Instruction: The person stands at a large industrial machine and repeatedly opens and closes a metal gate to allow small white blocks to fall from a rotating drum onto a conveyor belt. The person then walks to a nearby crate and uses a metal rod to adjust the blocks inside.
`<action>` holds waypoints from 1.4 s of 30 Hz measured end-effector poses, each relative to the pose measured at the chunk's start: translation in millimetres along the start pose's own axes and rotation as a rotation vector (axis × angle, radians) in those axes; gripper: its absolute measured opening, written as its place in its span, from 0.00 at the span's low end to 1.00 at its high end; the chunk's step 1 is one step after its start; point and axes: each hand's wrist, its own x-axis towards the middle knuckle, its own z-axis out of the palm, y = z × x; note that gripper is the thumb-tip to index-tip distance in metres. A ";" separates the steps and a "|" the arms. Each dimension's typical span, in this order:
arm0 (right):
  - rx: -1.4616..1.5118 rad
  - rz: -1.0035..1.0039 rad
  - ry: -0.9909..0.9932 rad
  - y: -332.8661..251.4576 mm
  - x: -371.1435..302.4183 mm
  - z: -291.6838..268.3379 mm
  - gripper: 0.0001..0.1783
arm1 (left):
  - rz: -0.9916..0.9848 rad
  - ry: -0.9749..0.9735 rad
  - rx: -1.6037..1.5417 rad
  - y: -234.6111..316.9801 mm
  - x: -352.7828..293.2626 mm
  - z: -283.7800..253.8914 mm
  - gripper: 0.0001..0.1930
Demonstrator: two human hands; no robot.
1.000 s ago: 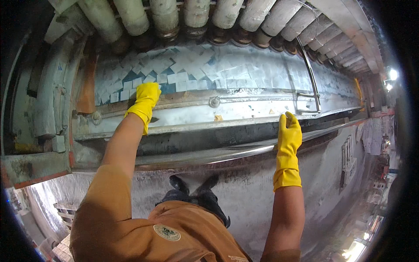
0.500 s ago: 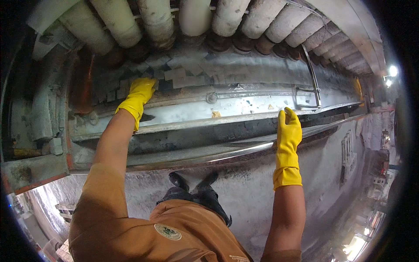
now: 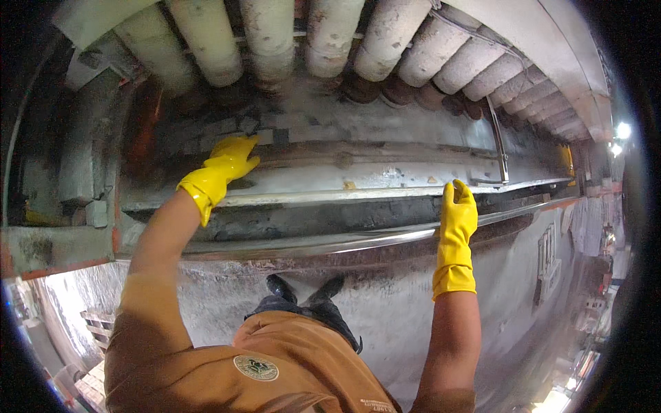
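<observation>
Head view: two hands in yellow gloves [image 3: 203, 191] at a long, dim bed [image 3: 441, 131].
Left hand [image 3: 228, 162]: over the rear of the ledge [image 3: 392, 177], thumb spread from the fingers, nothing visible in its grasp.
Right hand [image 3: 458, 213]: near the front lip [image 3: 310, 197], fingers loosely bent, tips apart, no held object visible.
Pale squares [image 3: 248, 125]: on the bed, just beyond the left fingertips; contact cannot be told.
Risk to squares: a low sweep of the left fingers could push neighbouring pieces askew; haze and weak light could hide the slip.
Risk to glove: the left cuff, close above the lip, might snag if the forearm drops.
Risk at right: a sideways reach could knock the thin metal bracket [image 3: 499, 148], ahead and right of the right hand.
Ledge surface: pale and marked, a yellowish scrap [image 3: 349, 185] lying between the hands.
Cylinders [image 3: 335, 34]: a grey row beyond both hands, above the bed's far side.
Room: stained grey floor [image 3: 392, 316] nearer than the hands; bright lamp [image 3: 622, 131] far right of the right hand.
</observation>
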 end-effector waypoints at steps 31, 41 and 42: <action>-0.212 -0.177 -0.069 -67.9 57.1 4.7 0.27 | -0.493 0.460 -0.140 -121.5 -186.2 -73.4 0.23; -0.209 -0.055 -0.172 -113.9 53.3 -6.9 0.26 | -0.555 0.458 -0.058 -118.3 -176.0 -106.0 0.17; -0.246 -0.089 -0.159 -109.2 59.1 -2.4 0.26 | -0.563 0.491 -0.044 -122.1 -176.7 -102.4 0.18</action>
